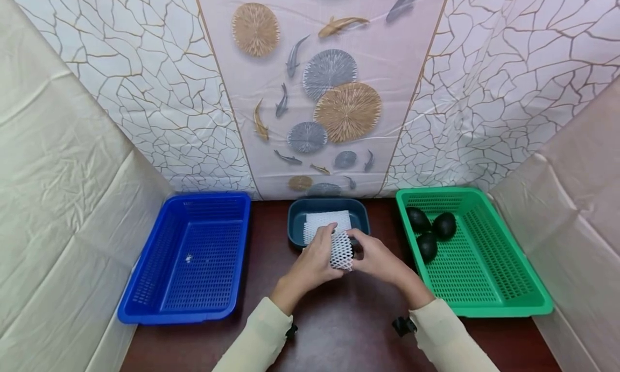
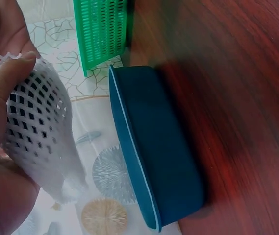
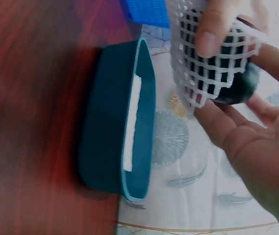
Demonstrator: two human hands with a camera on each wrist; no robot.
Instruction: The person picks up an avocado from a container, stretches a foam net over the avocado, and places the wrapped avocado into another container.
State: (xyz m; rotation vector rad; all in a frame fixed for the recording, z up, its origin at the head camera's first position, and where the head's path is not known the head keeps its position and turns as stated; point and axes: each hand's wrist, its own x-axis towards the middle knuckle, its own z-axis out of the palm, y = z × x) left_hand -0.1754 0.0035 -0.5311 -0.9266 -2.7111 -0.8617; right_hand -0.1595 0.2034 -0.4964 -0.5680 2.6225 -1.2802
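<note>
A white foam net sleeve [image 1: 341,252] is stretched around a black egg-shaped object [image 3: 243,87], whose bare rounded end sticks out of the mouth in the right wrist view. My left hand [image 1: 312,261] grips the sleeve from the left, its thumb pressed on the mesh. At the open rim, the fingers and thumb of my right hand [image 1: 380,256] pinch the net's edge around the object. Both hands are above the near side of a dark teal tub [image 1: 292,229], where more white foam net sleeves [image 1: 326,220] lie flat. In the left wrist view, the sleeve's far end narrows and hangs loose.
To the left stands a blue plastic basket [image 1: 242,243] with a small white speck on its floor. A green basket [image 1: 508,253] at the right holds several black egg-shaped objects [image 1: 444,226] in its left part. Patterned cloth [image 1: 310,162] hangs behind the dark red table [image 1: 339,329].
</note>
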